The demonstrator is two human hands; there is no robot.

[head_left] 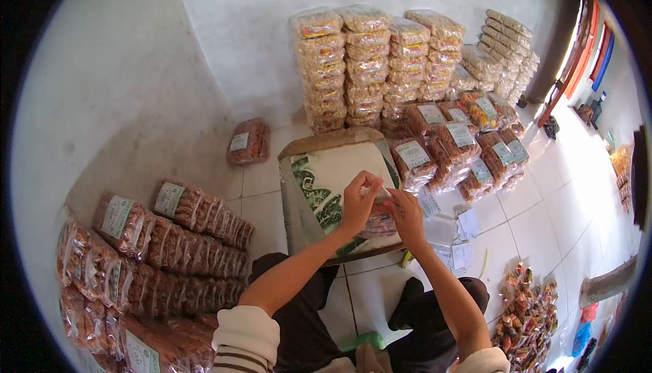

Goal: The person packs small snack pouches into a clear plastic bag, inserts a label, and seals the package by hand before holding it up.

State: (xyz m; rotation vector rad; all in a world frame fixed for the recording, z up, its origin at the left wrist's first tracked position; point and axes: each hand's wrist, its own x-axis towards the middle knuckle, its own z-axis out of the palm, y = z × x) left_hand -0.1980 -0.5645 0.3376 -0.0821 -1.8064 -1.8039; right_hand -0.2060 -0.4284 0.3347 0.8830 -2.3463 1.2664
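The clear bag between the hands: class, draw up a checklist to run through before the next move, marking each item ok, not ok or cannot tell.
1. Both hands at the clear bag: ok; the left hand and right hand are close together at its upper part.
2. Bag over the low table: ok; it is at the near side.
3. Bag's mouth sealed: cannot tell; the fingers hide it.
4. Label on the bag: cannot tell; the hands cover part of it.
5. Bare room on the tabletop: ok; the far part is uncovered.
6. Paper slips off the floor: not ok; they lie right of the table.
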